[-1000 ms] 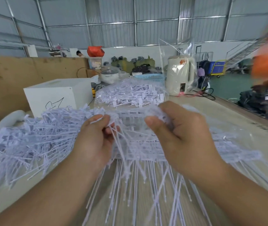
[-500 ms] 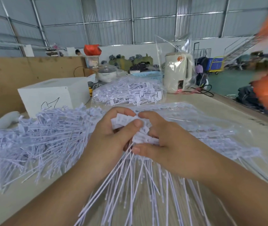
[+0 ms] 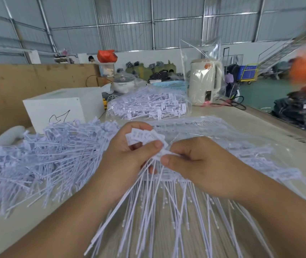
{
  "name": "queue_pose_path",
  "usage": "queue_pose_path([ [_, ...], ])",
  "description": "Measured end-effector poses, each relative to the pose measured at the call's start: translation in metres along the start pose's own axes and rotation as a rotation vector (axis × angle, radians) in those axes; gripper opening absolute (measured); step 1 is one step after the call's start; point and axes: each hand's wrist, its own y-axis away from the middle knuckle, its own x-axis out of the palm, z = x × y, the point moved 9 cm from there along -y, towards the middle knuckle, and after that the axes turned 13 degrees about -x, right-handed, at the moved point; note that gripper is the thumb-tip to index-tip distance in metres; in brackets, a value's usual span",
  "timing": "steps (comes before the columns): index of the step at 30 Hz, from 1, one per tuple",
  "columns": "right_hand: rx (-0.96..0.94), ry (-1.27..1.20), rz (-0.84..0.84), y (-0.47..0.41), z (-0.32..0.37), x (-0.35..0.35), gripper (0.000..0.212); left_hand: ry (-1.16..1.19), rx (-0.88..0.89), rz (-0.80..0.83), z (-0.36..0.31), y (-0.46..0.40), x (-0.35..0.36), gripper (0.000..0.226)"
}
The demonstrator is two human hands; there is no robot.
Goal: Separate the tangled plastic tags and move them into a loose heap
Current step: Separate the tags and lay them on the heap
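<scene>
A bundle of white plastic tags (image 3: pixel 144 136) is held up over the table, its flat heads bunched together and its long thin tails (image 3: pixel 159 211) fanning down toward me. My left hand (image 3: pixel 126 155) grips the heads, thumb pressed across them. My right hand (image 3: pixel 195 164) pinches the same bundle from the right, just below the heads. A loose heap of separated tags (image 3: pixel 42 159) spreads over the table to the left. Under and right of my hands lies a clear plastic bag with rows of tags (image 3: pixel 232 146).
Another bag of tags (image 3: pixel 148 107) lies further back, beside a white box (image 3: pixel 59 107) and a cream kettle (image 3: pixel 204 82) in plastic wrap. A blue basket (image 3: pixel 170 84) stands behind. A cardboard wall (image 3: pixel 18 84) borders the left. Dark clothes (image 3: pixel 297 110) are piled at the right.
My hands came together from apart, gathering the tag heads into one bunch, then lifted it slightly; my right thumb now pinches lower on the bundle.
</scene>
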Motion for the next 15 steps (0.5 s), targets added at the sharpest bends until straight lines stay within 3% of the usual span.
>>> queue_pose_path([
  [3,-0.007,0.000,-0.013,-0.001,0.003,-0.002,0.046,0.000,0.017,-0.005,-0.002,0.003,0.002,0.032],
  [7,-0.074,-0.002,-0.168,-0.001,0.011,-0.009,0.047,0.098,0.069,-0.042,-0.010,0.004,0.001,0.028],
  [10,-0.092,0.069,-0.376,0.000,0.025,-0.014,0.043,0.233,0.049,-0.125,-0.003,0.006,-0.001,0.021],
  [13,-0.036,-0.133,-0.724,0.013,0.012,-0.048,0.042,0.328,-0.048,-0.198,0.009,0.006,-0.010,0.017],
  [15,-0.062,-0.198,-0.741,0.016,0.009,-0.061,0.041,0.321,-0.065,-0.213,0.009,0.006,-0.014,0.017],
])
